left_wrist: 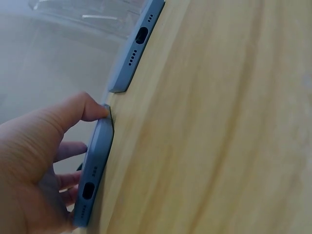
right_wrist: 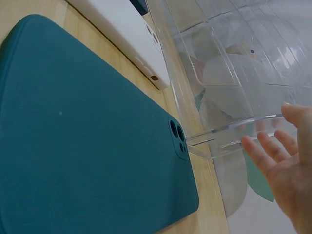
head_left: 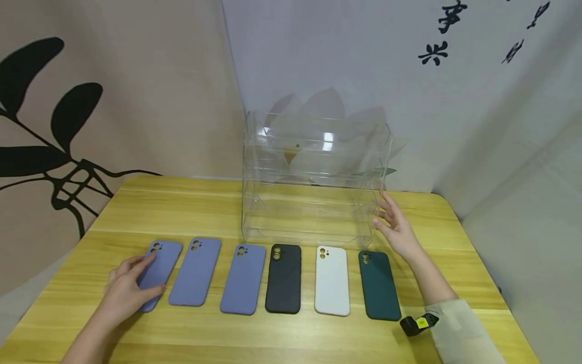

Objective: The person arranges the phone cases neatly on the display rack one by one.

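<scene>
A row of phone cases lies on the wooden table. My left hand [head_left: 125, 290] grips the leftmost lavender-blue phone case [head_left: 160, 265] by its edges, thumb on the right edge and fingers across toward the left. In the left wrist view this case [left_wrist: 97, 156] lies at the tabletop, with its charging-port end facing the camera. A clear acrylic display rack [head_left: 313, 212] with stepped tiers stands behind the row. At the rack's right side panel is my right hand [head_left: 396, 230], its fingers extended; whether they press the panel cannot be told.
Right of the held case lie two more lavender-blue cases [head_left: 195, 273] [head_left: 243, 280], a black case [head_left: 283, 280], a white case [head_left: 332, 283] and a dark green case [head_left: 380, 288]. A printed curtain [head_left: 182, 91] hangs behind the table [head_left: 204, 336].
</scene>
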Motion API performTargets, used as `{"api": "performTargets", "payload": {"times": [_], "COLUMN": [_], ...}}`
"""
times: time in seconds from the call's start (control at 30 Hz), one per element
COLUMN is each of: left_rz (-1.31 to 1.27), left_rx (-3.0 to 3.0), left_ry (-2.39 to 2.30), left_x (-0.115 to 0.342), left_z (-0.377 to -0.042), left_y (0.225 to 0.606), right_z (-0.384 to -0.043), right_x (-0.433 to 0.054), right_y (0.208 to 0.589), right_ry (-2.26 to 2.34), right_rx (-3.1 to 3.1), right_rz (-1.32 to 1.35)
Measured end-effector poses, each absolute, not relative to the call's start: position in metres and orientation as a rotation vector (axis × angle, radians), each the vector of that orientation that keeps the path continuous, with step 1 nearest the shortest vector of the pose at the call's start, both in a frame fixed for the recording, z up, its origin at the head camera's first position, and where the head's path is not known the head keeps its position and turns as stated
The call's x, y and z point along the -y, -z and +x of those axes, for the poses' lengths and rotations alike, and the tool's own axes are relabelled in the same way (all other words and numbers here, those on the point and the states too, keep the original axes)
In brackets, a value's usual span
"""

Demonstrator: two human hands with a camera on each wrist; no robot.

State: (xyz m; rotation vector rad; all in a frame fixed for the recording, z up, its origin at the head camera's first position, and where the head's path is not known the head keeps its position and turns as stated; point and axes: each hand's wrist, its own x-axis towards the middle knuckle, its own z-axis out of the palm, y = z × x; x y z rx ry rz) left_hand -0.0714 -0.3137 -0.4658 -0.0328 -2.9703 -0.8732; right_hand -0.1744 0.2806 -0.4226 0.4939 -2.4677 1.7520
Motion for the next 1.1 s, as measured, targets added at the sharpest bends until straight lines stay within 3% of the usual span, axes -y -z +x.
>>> {"api": "performTargets", "payload": {"times": [0.63,1.1], "left_rz": [0.105,0.065], "left_rx": [2.909,2.648], "left_ry": [0.873,0.951], "left_x": [0.300,0.262], "left_z": [-0.074,-0.073], "left_y": [0.455,0.422], "right_z": [-0.174,-0.175], "right_x": [-0.279,-0.279], "right_y": [0.427,0.428], "right_ry": [-1.799,-1.819], "right_rx": [2.397,2.382], "right_rz": [0.527,0.550]}}
